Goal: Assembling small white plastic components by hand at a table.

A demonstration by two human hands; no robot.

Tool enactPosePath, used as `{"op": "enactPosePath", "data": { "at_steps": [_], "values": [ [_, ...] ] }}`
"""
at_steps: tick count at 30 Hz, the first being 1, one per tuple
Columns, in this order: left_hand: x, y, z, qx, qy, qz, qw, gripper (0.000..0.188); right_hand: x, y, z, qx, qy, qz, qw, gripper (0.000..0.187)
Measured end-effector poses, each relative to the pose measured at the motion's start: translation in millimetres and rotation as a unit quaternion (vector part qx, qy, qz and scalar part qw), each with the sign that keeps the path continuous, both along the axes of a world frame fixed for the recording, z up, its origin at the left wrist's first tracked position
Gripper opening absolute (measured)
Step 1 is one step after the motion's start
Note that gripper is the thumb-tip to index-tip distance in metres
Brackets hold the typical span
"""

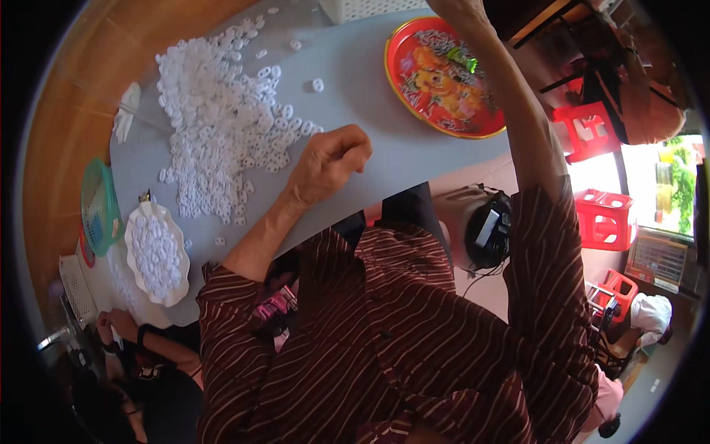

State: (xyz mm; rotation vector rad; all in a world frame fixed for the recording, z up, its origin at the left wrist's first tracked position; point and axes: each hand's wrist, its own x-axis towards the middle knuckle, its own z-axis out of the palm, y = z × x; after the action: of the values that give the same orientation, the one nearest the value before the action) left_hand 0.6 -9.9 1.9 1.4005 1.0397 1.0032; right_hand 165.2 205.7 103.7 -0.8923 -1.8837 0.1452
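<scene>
Beside the heap of small white plastic rings [222, 126] on the grey table [377, 133], the left hand [329, 163] rests curled, its grasp hidden, while the right hand reaches far out of view past the red tray [414, 103].

Bright daylight glares from the right, the table [384, 148] is evenly lit, and fisheye edges bend and darken.

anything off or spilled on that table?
Mostly no. The white rings lie in a loose heap on the grey table, with strays scattered away from it. The red tray overhangs the table edge a little. Left hand rests fisted beside the heap.
</scene>
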Motion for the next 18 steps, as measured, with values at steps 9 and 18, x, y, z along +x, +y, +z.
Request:
{"op": "enactPosePath", "data": {
  "at_steps": [9,18],
  "values": [
    [-2.0,1.1,2.8,0.037,0.046,-0.013,0.998,0.017,-58.1,-64.6,-77.6,-0.098,-0.151,0.225,0.958,0.013],
    [0.8,-1.7,6.1,0.015,0.057,-0.017,0.998,0.014,-112.9,-62.9,-93.0,-0.064,-0.190,0.271,0.941,0.019]
  ]
}}
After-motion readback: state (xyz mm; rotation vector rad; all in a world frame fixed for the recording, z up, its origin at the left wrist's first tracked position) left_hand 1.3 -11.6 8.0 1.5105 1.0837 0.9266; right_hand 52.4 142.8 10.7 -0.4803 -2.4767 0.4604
